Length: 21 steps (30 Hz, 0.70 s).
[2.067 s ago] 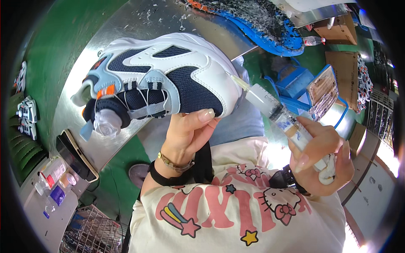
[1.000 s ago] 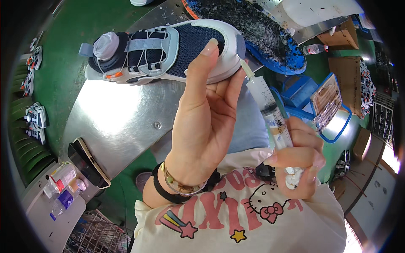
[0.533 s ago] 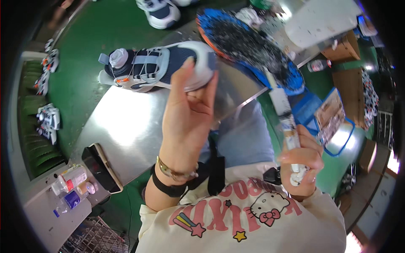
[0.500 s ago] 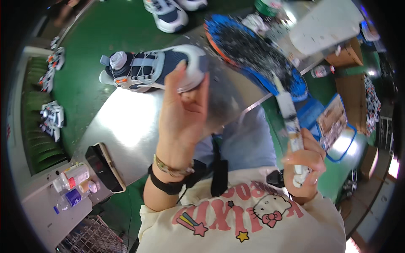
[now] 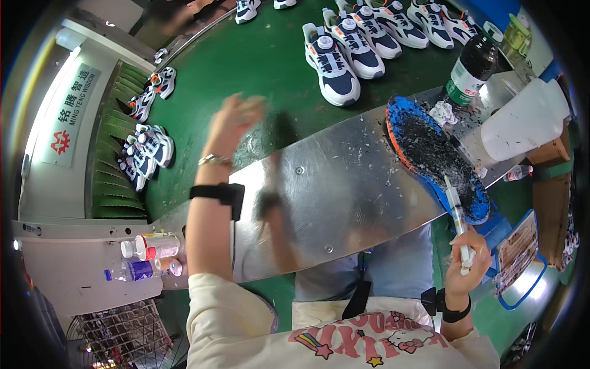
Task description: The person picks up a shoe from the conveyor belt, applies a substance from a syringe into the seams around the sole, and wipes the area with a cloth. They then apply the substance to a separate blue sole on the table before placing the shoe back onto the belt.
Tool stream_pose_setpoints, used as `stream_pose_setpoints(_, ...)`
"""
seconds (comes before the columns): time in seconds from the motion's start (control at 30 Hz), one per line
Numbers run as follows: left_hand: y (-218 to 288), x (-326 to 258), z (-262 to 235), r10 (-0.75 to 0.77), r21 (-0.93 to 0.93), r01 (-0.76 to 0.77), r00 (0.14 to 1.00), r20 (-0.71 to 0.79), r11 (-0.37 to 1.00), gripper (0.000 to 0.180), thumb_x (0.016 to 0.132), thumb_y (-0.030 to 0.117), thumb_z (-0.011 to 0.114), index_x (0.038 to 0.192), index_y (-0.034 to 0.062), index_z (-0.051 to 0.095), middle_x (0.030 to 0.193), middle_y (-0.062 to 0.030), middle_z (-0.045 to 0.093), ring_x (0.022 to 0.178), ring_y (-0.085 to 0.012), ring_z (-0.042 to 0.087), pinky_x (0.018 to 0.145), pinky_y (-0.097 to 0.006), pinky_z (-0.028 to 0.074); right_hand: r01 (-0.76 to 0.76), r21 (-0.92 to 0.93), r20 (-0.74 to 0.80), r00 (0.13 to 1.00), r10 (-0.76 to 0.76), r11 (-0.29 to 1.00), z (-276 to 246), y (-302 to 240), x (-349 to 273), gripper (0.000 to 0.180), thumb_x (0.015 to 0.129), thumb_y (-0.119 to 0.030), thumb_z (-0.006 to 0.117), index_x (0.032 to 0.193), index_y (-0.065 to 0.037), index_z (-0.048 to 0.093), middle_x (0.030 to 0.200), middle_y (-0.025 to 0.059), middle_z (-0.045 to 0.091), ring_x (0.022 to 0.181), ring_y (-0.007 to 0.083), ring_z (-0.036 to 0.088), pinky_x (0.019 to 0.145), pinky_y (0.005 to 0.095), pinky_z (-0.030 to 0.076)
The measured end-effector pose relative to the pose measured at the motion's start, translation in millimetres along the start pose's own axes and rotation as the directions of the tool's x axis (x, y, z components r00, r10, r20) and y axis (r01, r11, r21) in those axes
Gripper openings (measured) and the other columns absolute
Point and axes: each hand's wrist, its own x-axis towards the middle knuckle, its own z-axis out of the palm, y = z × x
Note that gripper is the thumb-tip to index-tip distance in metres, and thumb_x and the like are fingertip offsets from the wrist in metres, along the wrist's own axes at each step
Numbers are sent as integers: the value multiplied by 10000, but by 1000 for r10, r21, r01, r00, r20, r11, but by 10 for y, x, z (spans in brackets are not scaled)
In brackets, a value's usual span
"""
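Note:
My left hand point(image 5: 236, 117) is out over the green surface, somewhat blurred, with its fingers apart and nothing in them. In my right hand point(image 5: 468, 263) is a white-and-clear syringe point(image 5: 456, 206), gripped near its lower end. The syringe's narrow tip reaches over a blue insole point(image 5: 410, 109) with an orange edge, whose top is covered in black, flecked residue. That insole lies at the right end of a shiny metal plate point(image 5: 319, 203) in front of me. Beyond it stand several navy-and-white sneakers point(image 5: 337, 67) in a row.
A dark bottle point(image 5: 470, 71), crumpled tissue point(image 5: 444, 114) and a white container point(image 5: 525, 123) are beyond the insole. More sneakers point(image 5: 147, 150) line the far left. Small bottles point(image 5: 153, 246) stand at left. A blue-framed stand point(image 5: 519, 252) is beside my right hand.
The sneaker my left hand held over the plate is gone from there. That hand has moved away to the far left. My right hand still holds the syringe; the view has shifted.

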Motion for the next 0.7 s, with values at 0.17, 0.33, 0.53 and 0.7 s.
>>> stream_pose_setpoints(0.17,-284,158,1154,-566,-35,576,811,151,817,590,843,398,547,1136,-85,375,1090,-243,513,1006,-313,543,879,-368,456,-58,-100,39,997,62,993,-113,72,143,438,869,-298,326,709,32,565,548,62,494,418,88,345,487,249,293)
stream_pose_setpoints(0.33,-404,388,1520,-339,-51,335,933,-121,941,386,751,173,697,1022,-8,489,964,-98,543,892,-219,557,785,-322,512,-341,-96,-78,939,334,935,-156,22,120,402,890,-261,327,727,14,570,539,19,450,449,59,337,452,221,240)
stream_pose_setpoints(0.53,-181,0,1440,-349,-182,344,937,6,921,370,770,196,676,1031,-8,511,987,-88,557,895,-175,554,764,-269,512,-387,-84,29,920,390,918,-292,-53,70,363,892,-234,360,736,11,578,554,-10,453,486,39,343,454,213,232)
stream_pose_setpoints(0.7,-283,-1576,1087,-345,-91,362,924,163,928,392,850,207,542,1159,-28,485,1140,-119,542,1064,-230,519,890,-386,436,-362,9,50,931,361,932,-399,18,104,370,889,-250,377,740,13,591,620,39,522,506,55,398,461,215,275)
